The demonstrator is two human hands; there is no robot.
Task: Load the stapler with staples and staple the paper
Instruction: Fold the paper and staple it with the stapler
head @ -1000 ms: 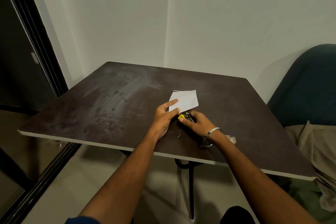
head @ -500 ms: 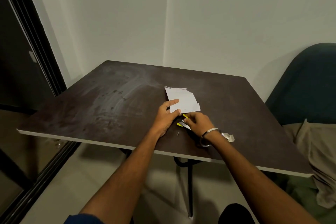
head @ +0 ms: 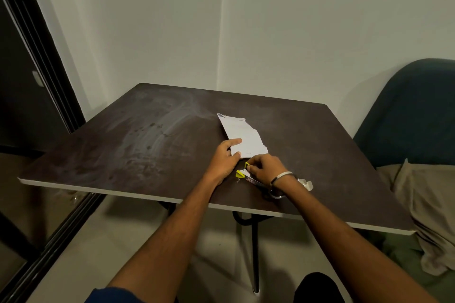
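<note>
A folded stack of white paper (head: 243,134) lies on the dark table (head: 138,145). My left hand (head: 225,160) pinches the paper's near left corner between thumb and forefinger. Just below that corner sits a small yellow and silver stapler (head: 242,174), its jaws apart. My right hand (head: 264,168) grips the stapler from the right, fingertips on its yellow upper part. My right hand hides the stapler's rear. A tiny strip of staples (head: 238,181) lies on the table beside the stapler's front.
A crumpled bit of white wrapper (head: 306,184) lies behind my right wrist, near the table's front edge. A dark blue chair (head: 413,110) with beige cloth (head: 428,206) stands at the right. A dark door frame (head: 41,56) runs along the left.
The paper has swung round, its far end now pointing away to the left. The stapler has shifted slightly toward me under my right hand.
</note>
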